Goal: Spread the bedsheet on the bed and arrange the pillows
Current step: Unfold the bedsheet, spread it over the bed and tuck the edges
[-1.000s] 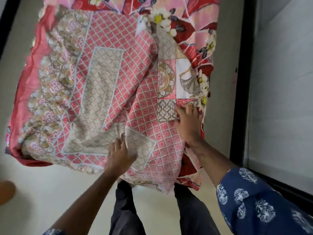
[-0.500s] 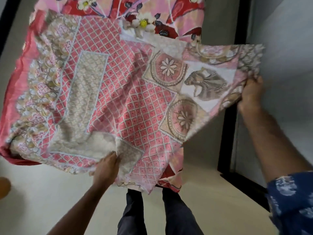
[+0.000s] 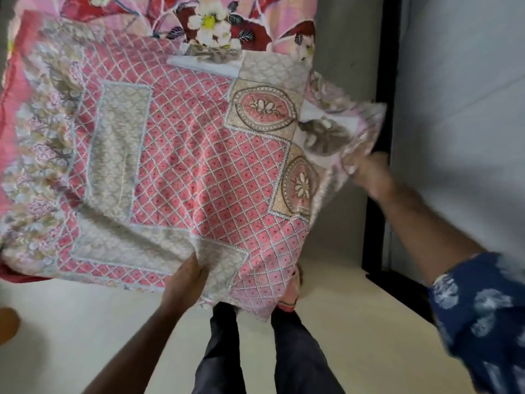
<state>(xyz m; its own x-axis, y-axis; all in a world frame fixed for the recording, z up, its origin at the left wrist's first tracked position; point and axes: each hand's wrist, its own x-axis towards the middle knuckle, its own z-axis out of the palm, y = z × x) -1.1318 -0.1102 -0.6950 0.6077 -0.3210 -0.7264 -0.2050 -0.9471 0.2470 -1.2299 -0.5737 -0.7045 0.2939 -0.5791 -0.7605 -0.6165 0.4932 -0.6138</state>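
Left hand [image 3: 186,282] grips bedsheet [image 3: 181,166] near edge; right hand [image 3: 372,173] grips right edge, blurred.

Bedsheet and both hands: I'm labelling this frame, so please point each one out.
bedsheet [image 3: 184,177], head view, on the pink lattice middle.
left hand [image 3: 184,282], head view, on its back, gripping the near edge.
right hand [image 3: 372,173], head view, on its blurred back, holding the sheet's right corner.
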